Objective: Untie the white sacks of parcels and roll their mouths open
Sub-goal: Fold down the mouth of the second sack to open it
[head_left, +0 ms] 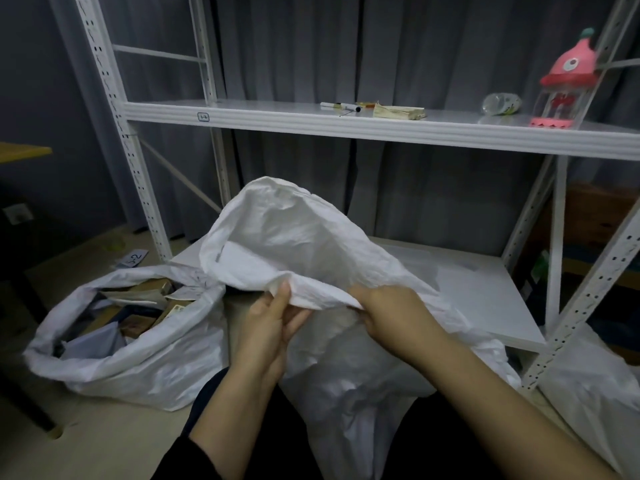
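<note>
Pinching the near rim of the white sack [294, 237] between my knees, my left hand [273, 327] and right hand [391, 313] each grip the fabric, its mouth lifted open toward the shelf rack [311, 124]. To my left on the floor, a second sack [138, 355] sits with mouth rolled open, parcels [138, 317] showing.

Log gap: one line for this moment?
crumpled white plastic sack: untied, mouth raised | left hand: pinches rim | right hand: grips rim | second white sack: open
</note>
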